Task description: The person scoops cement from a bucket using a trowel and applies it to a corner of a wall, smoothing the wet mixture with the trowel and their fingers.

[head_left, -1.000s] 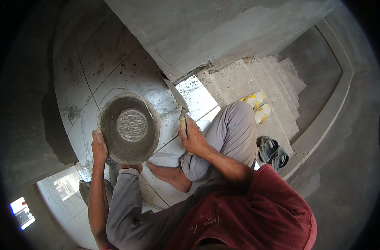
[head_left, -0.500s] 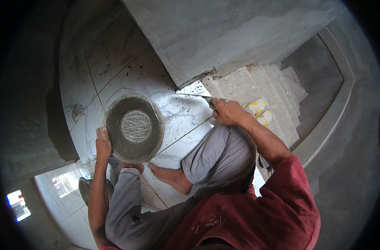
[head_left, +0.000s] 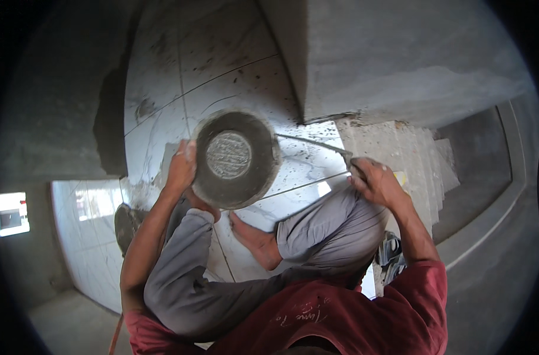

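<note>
A grey, cement-crusted bucket (head_left: 246, 188) is tipped so that its mouth faces me, showing a dark inner wall and a paler, ridged bottom. My left hand (head_left: 182, 164) grips its left side near the rim. On the right, my right hand (head_left: 373, 177) is closed round the handle end of a trowel (head_left: 311, 141), whose thin blade appears edge-on and points left to the bucket's rim. Whether the blade tip touches the rim I cannot tell. My bare feet (head_left: 256, 241) are on the tiles just below the bucket.
Speckled white marble-look tiles (head_left: 222, 77) cover the floor. A grey plastered wall corner (head_left: 364, 65) juts in ahead. Rough concrete steps (head_left: 411, 154) descend at the right. A dark rounded object (head_left: 126, 228) lies left of my leg, and dark items (head_left: 389, 251) lie by my right knee.
The view has swung, so the bucket and both hands appear farther right. The trowel's blade now slants down toward my right hand, and its tip appears closer to the bucket.
</note>
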A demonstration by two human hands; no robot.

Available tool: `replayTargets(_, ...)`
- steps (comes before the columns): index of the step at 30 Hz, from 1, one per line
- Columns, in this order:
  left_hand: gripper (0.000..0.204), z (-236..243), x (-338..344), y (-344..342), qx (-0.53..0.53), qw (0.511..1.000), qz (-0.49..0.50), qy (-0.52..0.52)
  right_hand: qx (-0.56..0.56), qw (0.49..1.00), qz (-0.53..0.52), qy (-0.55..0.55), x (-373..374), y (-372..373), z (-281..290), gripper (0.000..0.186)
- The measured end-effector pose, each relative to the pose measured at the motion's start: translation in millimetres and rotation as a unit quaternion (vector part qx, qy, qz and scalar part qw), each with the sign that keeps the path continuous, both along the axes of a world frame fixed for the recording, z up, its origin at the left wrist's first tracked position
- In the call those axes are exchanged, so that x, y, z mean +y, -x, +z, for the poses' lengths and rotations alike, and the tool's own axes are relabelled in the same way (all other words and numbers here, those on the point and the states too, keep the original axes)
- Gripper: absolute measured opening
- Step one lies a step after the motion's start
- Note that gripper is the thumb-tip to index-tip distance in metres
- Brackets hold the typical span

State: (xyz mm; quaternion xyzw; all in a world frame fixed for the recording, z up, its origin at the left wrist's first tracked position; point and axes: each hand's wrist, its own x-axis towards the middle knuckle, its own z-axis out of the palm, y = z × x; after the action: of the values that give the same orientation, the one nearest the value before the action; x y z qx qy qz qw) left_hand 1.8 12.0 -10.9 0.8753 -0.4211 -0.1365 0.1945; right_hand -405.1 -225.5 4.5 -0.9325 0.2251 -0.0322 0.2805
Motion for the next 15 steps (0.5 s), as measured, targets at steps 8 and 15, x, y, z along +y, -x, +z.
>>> replayTargets(8, 0.047, 36, -37, 56, 0.044, 0.999, -0.018, -0.002, 0.071, 0.995, 0.07, -0.014, 65, -59, -9, 0.032)
replayTargets(15, 0.051, 41, -31, 38, 0.056, 0.998, -0.004, -0.013, 0.004, 0.992, 0.004, -0.127, 82, -58, -10, 0.033)
